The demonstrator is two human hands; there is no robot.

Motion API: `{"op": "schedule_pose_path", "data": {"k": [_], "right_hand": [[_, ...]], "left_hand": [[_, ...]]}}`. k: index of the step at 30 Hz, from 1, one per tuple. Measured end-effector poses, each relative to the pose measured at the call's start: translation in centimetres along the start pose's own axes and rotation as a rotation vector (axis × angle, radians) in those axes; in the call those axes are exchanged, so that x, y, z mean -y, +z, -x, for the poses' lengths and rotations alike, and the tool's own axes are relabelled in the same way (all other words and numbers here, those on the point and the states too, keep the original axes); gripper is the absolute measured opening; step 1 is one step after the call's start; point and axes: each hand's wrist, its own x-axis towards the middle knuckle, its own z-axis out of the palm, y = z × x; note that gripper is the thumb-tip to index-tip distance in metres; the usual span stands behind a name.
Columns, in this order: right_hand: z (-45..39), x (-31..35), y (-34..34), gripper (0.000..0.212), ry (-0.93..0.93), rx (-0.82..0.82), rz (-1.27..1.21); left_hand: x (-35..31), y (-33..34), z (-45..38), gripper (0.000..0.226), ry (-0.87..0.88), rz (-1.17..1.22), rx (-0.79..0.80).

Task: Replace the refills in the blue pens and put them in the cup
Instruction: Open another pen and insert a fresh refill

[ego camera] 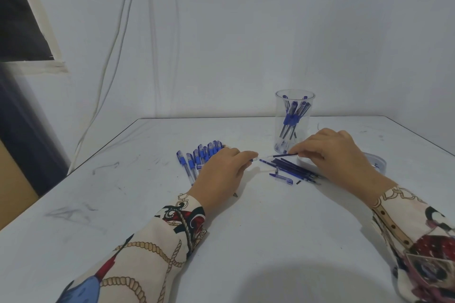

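Observation:
A row of several blue capped pens (pixel 197 157) lies left of centre on the white table (pixel 246 229). My left hand (pixel 221 172) grips a pen barrel; only its clear open end at the fingertips and its tip below the palm show. My right hand (pixel 330 152) pinches a dark blue refill (pixel 283 155), whose pale end points at the barrel's open end without touching it. A pile of loose refills (pixel 295 168) lies under my right hand. A blue pen cap (pixel 282 178) rests in front of the pile. The clear cup (pixel 294 120) behind holds several blue pens.
A clear round lid or dish (pixel 378 163) sits to the right, partly hidden by my right wrist. A small black piece (pixel 298 182) lies near the cap. White cables (pixel 110 69) hang down the wall at left. The table's left edge runs diagonally.

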Motion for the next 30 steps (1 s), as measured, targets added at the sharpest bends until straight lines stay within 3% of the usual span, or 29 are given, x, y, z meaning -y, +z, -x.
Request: {"op": "schedule_pose_path", "data": {"k": [11,18,21,24,30], "right_hand": [[0.0,0.6,0.3,0.027,0.039,0.005,-0.050],[-0.3,3.4,1.6,0.018,0.011,0.011,-0.116],[-0.4,4.5,1.7,0.031,-0.006,0.096,-0.097],[-0.4,4.2,1.2,0.042,0.066,0.162,-0.027],[-0.2,3.6,1.4,0.009,0.021,0.064,0.085]], "left_hand": [[-0.5,-0.2,0.0,0.028,0.048,0.009,-0.016],[-1.8,0.2,-0.2,0.030,0.089,-0.038,-0.030],[-2.1,0.4,-0.3,0.034,0.125,-0.065,-0.039],[-2.0,0.3,-0.2,0.022,0.096,-0.065,-0.041],[-1.8,0.3,-0.2,0.020,0.073,-0.069,-0.041]]}}
